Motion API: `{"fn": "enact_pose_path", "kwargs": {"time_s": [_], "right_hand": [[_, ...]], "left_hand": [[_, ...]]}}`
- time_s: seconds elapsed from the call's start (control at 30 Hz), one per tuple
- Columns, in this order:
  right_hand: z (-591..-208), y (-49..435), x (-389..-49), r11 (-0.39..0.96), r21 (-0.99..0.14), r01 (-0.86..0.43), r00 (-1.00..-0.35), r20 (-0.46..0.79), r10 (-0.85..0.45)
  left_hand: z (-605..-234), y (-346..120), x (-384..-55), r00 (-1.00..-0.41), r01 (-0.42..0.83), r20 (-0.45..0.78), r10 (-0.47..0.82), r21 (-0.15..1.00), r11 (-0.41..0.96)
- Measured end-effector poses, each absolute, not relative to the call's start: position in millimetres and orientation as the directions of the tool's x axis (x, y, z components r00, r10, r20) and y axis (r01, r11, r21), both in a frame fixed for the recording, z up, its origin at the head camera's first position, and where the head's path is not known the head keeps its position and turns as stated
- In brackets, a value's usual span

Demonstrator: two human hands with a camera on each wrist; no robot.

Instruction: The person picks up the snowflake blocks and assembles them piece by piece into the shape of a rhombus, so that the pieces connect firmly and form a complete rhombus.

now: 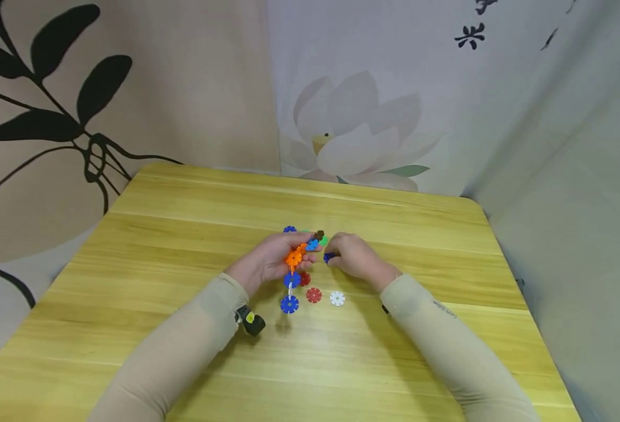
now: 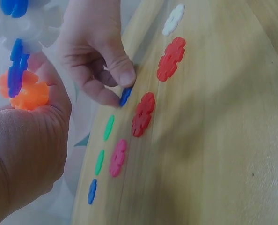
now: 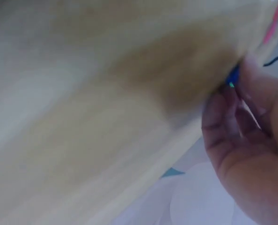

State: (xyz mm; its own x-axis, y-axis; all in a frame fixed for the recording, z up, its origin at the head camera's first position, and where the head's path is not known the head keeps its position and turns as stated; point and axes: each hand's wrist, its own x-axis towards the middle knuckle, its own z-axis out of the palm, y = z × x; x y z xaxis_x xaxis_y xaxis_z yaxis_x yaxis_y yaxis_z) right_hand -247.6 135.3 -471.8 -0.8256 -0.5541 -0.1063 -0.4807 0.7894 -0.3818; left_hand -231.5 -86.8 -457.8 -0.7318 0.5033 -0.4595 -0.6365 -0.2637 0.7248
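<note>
Here, pinching a blue disc (image 2: 125, 97) in the right hand (image 1: 356, 256), holding a disc chain (image 1: 294, 258) in the left hand (image 1: 270, 257), above the desk (image 1: 193, 217).

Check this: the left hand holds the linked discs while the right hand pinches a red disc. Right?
The colour is wrong: the left wrist view shows the right hand pinching a blue disc, while the left hand holds the linked discs.
</note>
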Motion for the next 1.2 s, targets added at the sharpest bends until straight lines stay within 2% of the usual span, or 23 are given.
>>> {"fn": "enact_pose_path", "kwargs": {"time_s": [0.17,0.3,0.4,0.47,0.53,0.63,0.73,0.87,1.2], "right_hand": [[-469,143,-248,0.812,-0.420,-0.406,-0.833,-0.196,-0.518],[-472,155,-248,0.813,-0.486,-0.320,-0.857,-0.218,-0.468],[-470,164,-246,0.774,-0.616,-0.148,-0.891,-0.256,-0.374],[-465,168,-245,0.678,-0.735,0.018,-0.906,-0.299,-0.301],[-457,169,-243,0.518,-0.838,0.173,-0.906,-0.342,-0.250],[-443,166,-241,0.304,-0.909,0.286,-0.899,-0.364,-0.244],[-433,161,-239,0.209,-0.925,0.319,-0.896,-0.366,-0.251],[-426,157,-237,0.172,-0.925,0.338,-0.901,-0.371,-0.224],[-426,152,-237,0.173,-0.934,0.314,-0.918,-0.345,-0.194]], "left_hand": [[-460,-86,-231,-0.727,-0.643,-0.480,0.491,0.727,-0.241],[-463,-85,-229,-0.717,-0.652,-0.492,0.495,0.725,-0.224],[-464,-86,-229,-0.711,-0.653,-0.490,0.505,0.726,-0.214],[-465,-86,-228,-0.710,-0.650,-0.482,0.514,0.729,-0.215],[-465,-86,-228,-0.714,-0.641,-0.467,0.522,0.736,-0.218],[-464,-86,-228,-0.719,-0.633,-0.451,0.528,0.740,-0.229],[-463,-86,-228,-0.717,-0.631,-0.445,0.536,0.741,-0.229],[-461,-85,-229,-0.703,-0.637,-0.443,0.555,0.740,-0.217],[-457,-80,-229,-0.693,-0.643,-0.459,0.557,0.742,-0.189]]}}
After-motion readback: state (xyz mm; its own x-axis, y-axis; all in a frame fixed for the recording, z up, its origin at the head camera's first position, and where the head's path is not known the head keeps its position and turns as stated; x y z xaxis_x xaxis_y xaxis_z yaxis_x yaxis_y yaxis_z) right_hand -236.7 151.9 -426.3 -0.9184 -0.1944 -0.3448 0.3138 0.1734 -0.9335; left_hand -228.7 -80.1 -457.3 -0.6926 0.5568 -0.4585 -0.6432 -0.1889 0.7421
